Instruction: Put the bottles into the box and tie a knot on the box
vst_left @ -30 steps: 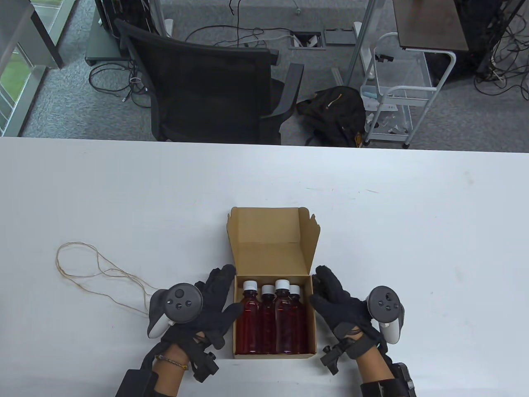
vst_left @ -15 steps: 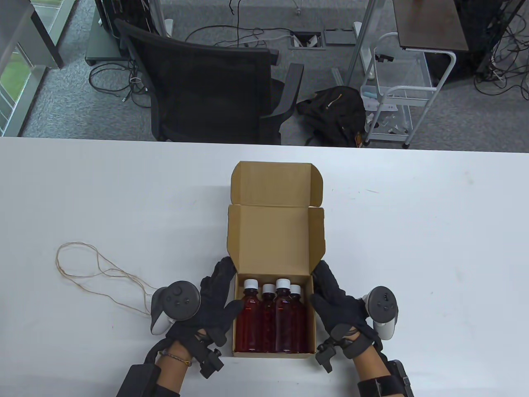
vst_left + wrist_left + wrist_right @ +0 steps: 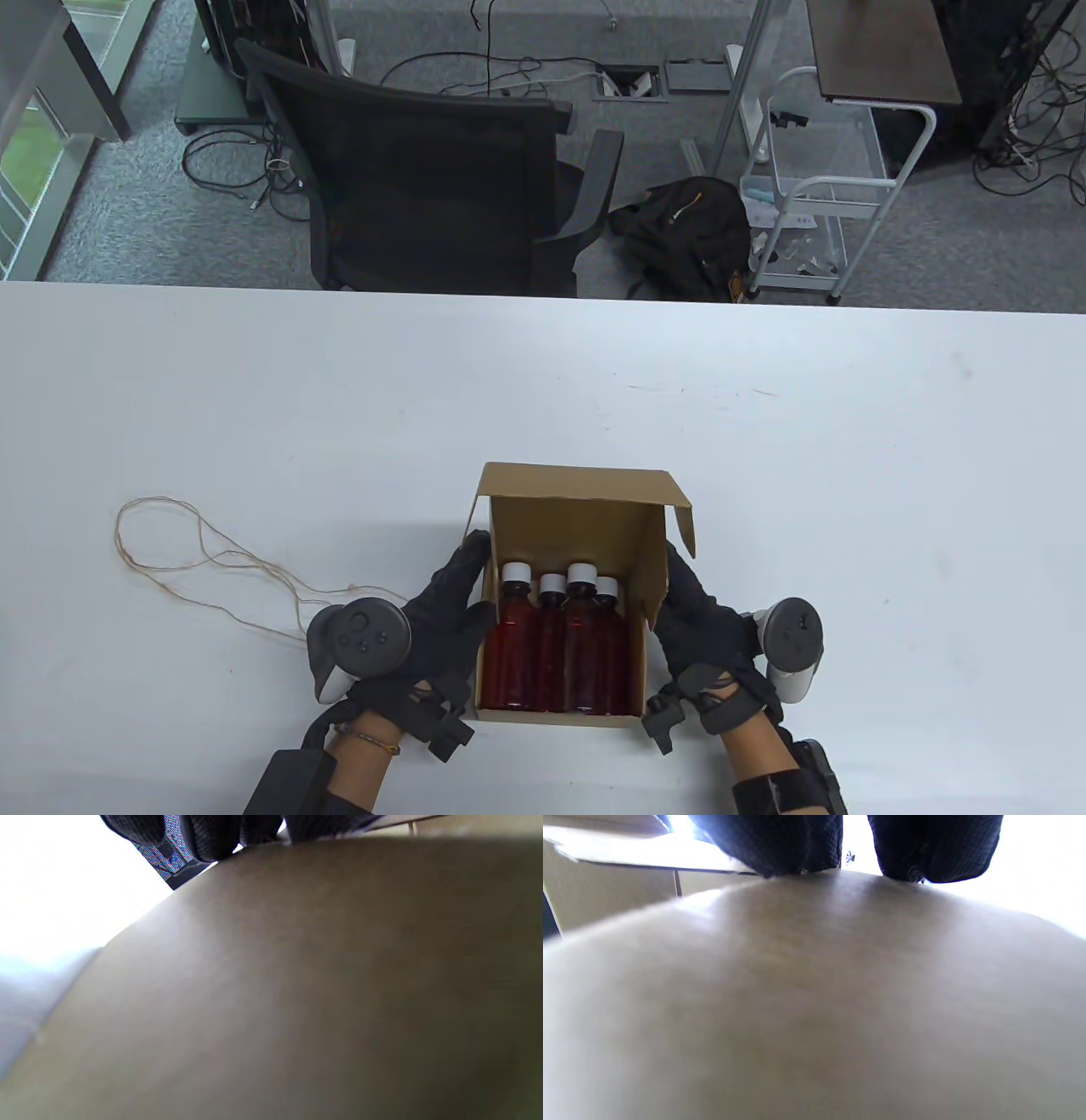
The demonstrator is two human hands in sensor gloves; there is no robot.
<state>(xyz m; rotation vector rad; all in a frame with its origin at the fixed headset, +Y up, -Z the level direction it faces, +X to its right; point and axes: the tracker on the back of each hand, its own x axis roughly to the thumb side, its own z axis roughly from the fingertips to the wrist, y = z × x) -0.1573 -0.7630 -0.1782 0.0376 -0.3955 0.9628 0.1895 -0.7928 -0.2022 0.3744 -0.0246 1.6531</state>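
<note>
Presently, table view: the cardboard box (image 3: 560, 679) sits on the desk (image 3: 848, 467) between my two hands, four red bottles (image 3: 556, 649) with white caps lying inside, their long axes running from me toward the far edge. My left hand (image 3: 441, 615) lies flat against the left wall, my right hand (image 3: 700, 628) flat against the right wall; both grips are open, fingers extended, holding nothing. The lid (image 3: 581, 509) stands raised over the far end, half folded toward me. The twine (image 3: 204, 556) lies looped on the desk to my left, nearer the left hand.

Left wrist view: cardboard fills the frame, fingertips (image 3: 212, 836) at its top edge.

Right wrist view: likewise, fingertips (image 3: 789, 844) against cardboard.

Judgement: bottles loaded; closing the lid comes next, its hinge lying beyond both hands.
</note>
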